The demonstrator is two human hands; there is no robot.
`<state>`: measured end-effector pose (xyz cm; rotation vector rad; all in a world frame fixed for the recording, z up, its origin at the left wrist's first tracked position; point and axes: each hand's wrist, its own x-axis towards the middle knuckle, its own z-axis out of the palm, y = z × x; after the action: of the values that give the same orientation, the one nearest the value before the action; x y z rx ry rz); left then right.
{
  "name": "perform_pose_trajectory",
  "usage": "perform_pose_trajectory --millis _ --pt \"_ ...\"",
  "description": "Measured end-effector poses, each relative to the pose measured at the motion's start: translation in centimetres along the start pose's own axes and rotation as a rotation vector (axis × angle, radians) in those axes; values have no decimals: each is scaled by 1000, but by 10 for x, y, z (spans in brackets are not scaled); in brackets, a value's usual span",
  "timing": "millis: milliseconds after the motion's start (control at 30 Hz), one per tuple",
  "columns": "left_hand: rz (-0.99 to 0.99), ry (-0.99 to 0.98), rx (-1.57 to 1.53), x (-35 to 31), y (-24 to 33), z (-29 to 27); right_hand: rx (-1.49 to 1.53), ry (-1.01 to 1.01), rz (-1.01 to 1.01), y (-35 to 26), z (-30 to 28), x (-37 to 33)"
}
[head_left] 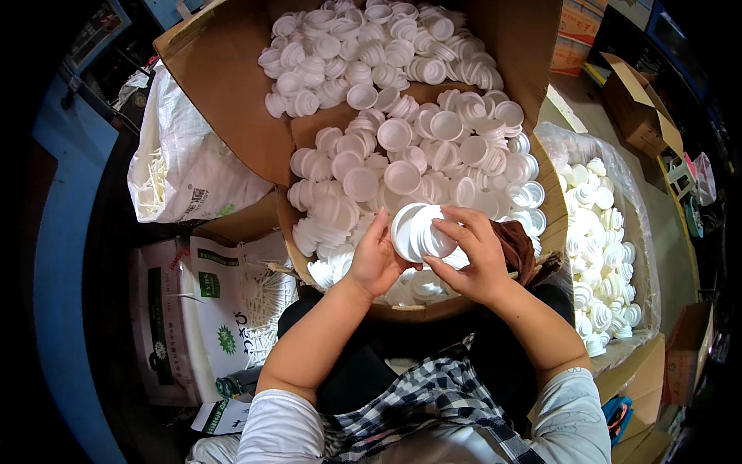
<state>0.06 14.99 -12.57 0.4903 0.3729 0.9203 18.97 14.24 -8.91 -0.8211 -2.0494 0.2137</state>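
Note:
Between my two hands, over the near edge of a big cardboard box, are white round plastic caps (430, 237) pressed face to face or nested; I cannot tell how many. My left hand (377, 259) is closed around their left rim, thumb up along the edge. From the right, my right hand (477, 259) grips the ridged side with curled fingers and thumb. Just below and beyond lies a heap of loose white caps (402, 176) filling the box (224, 73). A dark brown cloth (518, 251) hangs at the box's edge beside my right hand.
To the right stands a clear plastic bag (651, 278) full of ridged white pieces. At left are a white woven sack (220, 182) and a printed bag (220, 309), both with thin white sticks. An open cardboard box (641, 108) stands far right, and a blue panel (66, 255) far left.

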Motion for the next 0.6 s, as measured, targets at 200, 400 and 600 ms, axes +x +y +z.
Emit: perform_pose_trajectory --millis 200,400,600 --pt "17 114 -22 1 -2 11 17 62 42 -1 1 0" --pt "98 41 12 0 -9 8 -8 78 58 -2 0 0" --pt "132 40 113 0 -12 9 4 74 55 -3 3 0"
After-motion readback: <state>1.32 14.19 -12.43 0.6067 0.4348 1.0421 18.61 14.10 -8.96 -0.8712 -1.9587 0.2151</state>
